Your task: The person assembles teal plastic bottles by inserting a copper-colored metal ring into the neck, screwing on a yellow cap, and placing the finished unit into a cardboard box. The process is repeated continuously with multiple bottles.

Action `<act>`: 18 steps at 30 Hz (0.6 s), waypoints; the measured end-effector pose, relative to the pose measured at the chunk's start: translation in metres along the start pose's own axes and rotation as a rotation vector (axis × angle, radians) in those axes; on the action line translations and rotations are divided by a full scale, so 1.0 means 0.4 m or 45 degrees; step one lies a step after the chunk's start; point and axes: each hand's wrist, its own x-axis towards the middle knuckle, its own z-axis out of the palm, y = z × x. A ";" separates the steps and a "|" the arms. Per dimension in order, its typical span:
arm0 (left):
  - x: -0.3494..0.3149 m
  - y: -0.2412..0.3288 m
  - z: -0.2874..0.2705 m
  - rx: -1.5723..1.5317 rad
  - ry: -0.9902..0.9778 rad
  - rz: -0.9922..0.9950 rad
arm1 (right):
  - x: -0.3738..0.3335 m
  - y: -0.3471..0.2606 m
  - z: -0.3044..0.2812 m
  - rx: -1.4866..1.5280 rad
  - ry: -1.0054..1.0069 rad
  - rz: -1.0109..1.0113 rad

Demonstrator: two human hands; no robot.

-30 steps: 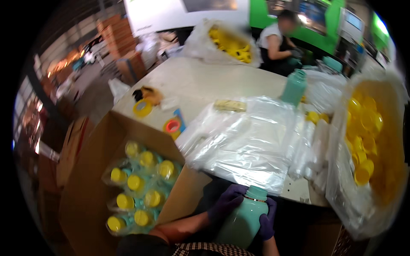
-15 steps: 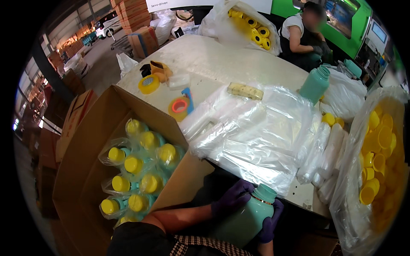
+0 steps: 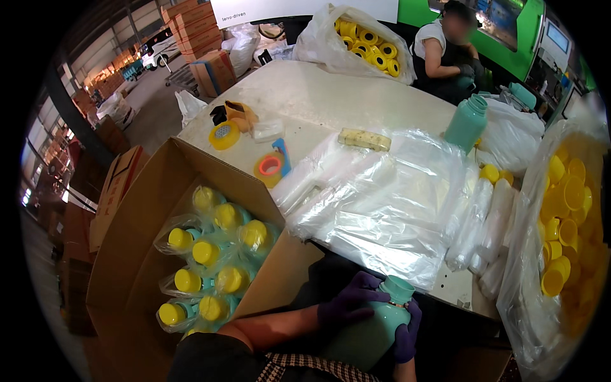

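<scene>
A large teal plastic bottle (image 3: pixel 375 328) without a cap stands close to my body, its open threaded neck upward, with a narrow dark band around the base of the neck. My right hand (image 3: pixel 406 334), in a purple glove, grips its right side. My left hand (image 3: pixel 352 299), gloved the same way, lies against the left shoulder of the bottle with its fingers closed about it near the neck. The bottle's lower part is in shadow. Left of my arm, an open cardboard box (image 3: pixel 133 254) contains several bagged teal bottles with yellow caps (image 3: pixel 205 253).
Clear plastic bags (image 3: pixel 394 197) cover the middle of the table (image 3: pixel 280 83), a sponge-like block (image 3: pixel 364 139) on top. Another uncapped teal bottle (image 3: pixel 466 124) stands behind. Yellow caps fill a sack (image 3: pixel 519 305) at right. Tape rolls (image 3: pixel 224 135) lie at left. A person (image 3: pixel 442 51) sits across.
My left fingers have shifted from a pinch at the neck band to a flatter hold on the bottle's shoulder. My right hand still grips the bottle. The whole view has shifted slightly.
</scene>
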 end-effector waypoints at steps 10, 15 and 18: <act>-0.006 -0.023 0.012 0.012 0.016 0.007 | -0.010 0.015 0.008 -0.003 0.141 -0.019; -0.007 -0.011 0.011 -0.017 0.017 -0.044 | -0.007 0.006 0.021 0.160 0.157 0.045; -0.003 0.001 0.009 0.031 0.040 -0.018 | -0.005 0.012 0.021 0.165 0.181 0.098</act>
